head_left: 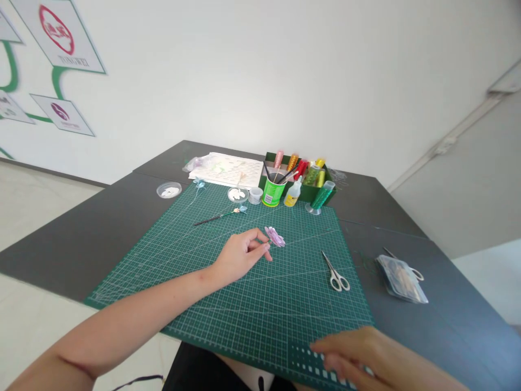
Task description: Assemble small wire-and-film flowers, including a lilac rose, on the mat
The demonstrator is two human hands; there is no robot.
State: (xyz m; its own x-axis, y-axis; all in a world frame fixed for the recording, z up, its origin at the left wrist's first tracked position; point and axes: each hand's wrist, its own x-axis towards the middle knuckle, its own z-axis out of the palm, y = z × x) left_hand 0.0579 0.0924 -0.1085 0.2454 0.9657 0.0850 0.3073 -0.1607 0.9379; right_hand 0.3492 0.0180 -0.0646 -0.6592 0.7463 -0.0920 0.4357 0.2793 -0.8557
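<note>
My left hand (242,255) pinches a small purple flower (275,237) by its stem end, above the middle of the green cutting mat (171,271). The petals face up and to the right, just past my fingertips; the stem is mostly hidden. Low on the right, my right hand (362,353) hovers at the mat's near edge, slightly blurred. Its fingers stretch out to the left and nothing shows in them. Between the hands and farther right, a pair of scissors (335,271) lies on the mat with its white handles toward me.
Behind the flower stand a green can (272,193) of brushes, a glue bottle (293,194), a green thread spool (321,196) and a box (299,187) of spools. Dishes of white pieces (169,191), a thin dark-handled stick (215,218) and a clear case (402,278) lie around.
</note>
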